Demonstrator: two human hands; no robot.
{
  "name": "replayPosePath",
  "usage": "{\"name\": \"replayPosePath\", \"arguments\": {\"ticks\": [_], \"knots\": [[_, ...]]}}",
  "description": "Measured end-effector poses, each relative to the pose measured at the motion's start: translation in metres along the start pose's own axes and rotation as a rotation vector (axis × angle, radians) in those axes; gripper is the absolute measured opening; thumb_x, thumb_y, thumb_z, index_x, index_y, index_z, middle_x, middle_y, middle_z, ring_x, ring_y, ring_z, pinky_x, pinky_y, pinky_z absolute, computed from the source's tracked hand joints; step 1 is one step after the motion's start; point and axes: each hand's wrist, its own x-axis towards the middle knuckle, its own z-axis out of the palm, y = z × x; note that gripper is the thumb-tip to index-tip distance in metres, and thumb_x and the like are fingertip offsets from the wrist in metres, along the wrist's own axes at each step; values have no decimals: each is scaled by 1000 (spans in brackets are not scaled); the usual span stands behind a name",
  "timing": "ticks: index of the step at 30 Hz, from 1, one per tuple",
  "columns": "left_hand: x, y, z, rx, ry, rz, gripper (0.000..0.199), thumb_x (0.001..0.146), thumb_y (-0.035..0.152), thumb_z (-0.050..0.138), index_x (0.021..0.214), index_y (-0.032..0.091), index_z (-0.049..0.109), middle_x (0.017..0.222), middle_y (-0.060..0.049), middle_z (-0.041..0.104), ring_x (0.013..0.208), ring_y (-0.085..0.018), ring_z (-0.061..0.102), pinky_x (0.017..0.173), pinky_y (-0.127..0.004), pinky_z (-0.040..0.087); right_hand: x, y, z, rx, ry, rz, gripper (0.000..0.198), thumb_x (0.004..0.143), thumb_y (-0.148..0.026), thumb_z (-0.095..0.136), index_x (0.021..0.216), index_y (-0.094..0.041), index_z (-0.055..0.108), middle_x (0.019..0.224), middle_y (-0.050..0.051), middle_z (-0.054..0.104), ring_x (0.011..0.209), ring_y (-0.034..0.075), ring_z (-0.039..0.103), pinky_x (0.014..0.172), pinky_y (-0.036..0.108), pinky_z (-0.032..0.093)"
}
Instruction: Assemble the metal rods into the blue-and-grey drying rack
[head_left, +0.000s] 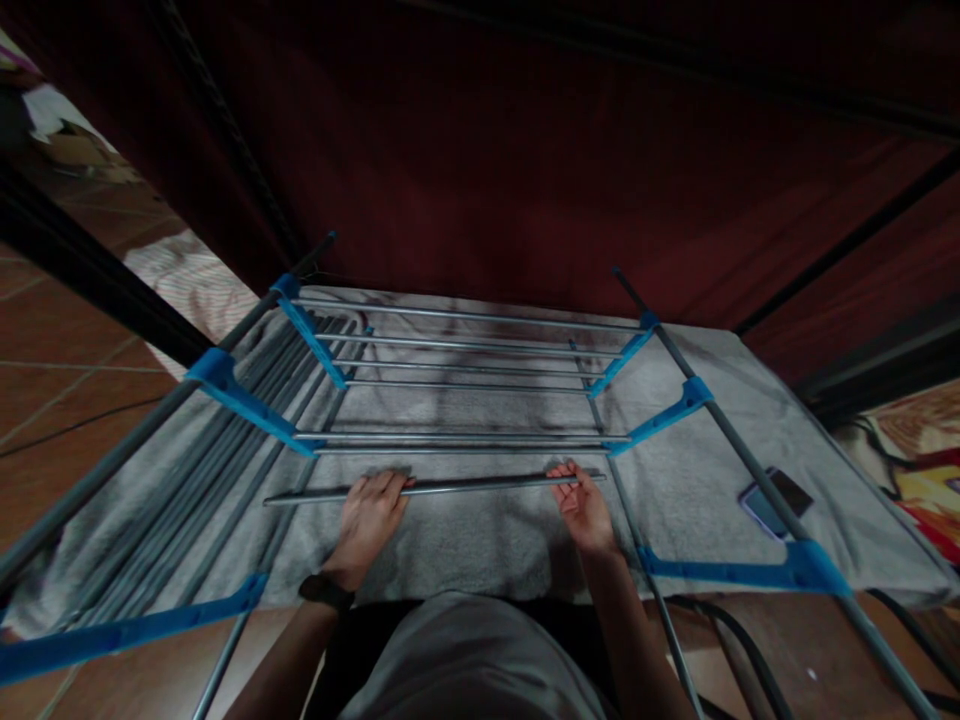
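A loose grey metal rod [480, 486] lies crosswise in front of my body, slightly lower at its left end. My left hand [372, 515] is closed over it from above, left of its middle. Near the right end, my right hand [584, 508] grips the same rod, palm turned up and fingers curled round it. Just beyond stands a partly built rack of grey tubes with blue plastic brackets. Several crossbars [465, 437] span between the left bracket [251, 400] and the right bracket [667, 415].
Several loose grey rods [202, 470] lie on the grey cloth [690, 480] at the left. A phone [776, 500] rests at the right, beside the rack's side tube. Dark red fabric [480, 180] hangs behind. Tiled floor [75, 340] shows at the left.
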Motion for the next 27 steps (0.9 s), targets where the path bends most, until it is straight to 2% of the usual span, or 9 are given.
{"name": "replayPosePath", "arguments": {"ticks": [3,7,12,16,23,27], "knots": [[-2,-7,-1,15,101,-41,33,103,31,40,106,23,71,111,-11,74,110,-29,66,107,-48,43,-1,-6,-3,18,21,7,8,84,-32,77,88,-29,70,87,-3,77,86,16,77,86,33,66],[-3,-15,3,27,192,-96,34,102,34,40,110,21,70,119,-13,72,115,-31,62,111,-51,39,-6,-11,-6,30,-50,34,8,86,-30,73,94,-28,74,100,1,80,101,18,77,97,39,63],[-2,-13,7,-15,124,3,37,103,31,37,114,19,70,121,-14,72,117,-31,62,108,-48,41,-10,-6,-3,33,-87,35,9,85,-31,78,94,-28,76,103,2,80,107,19,75,102,40,61],[-1,-12,9,-4,136,16,39,104,30,36,115,18,71,116,-14,73,112,-30,63,104,-46,42,-9,-4,-2,40,-85,27,13,84,-32,82,95,-27,77,103,2,80,107,19,76,103,41,60],[-1,-21,20,-28,240,114,38,106,32,39,118,20,73,106,-10,75,100,-28,65,93,-43,45,-9,-4,-8,64,-145,39,22,79,-26,88,99,-31,79,107,-1,82,114,19,74,113,42,54],[-1,-22,23,-12,298,162,37,106,31,39,114,19,73,104,-9,76,98,-27,66,91,-42,45,-10,-3,-8,75,-140,28,22,78,-25,88,97,-32,79,105,-1,82,111,19,75,110,41,56]]}}
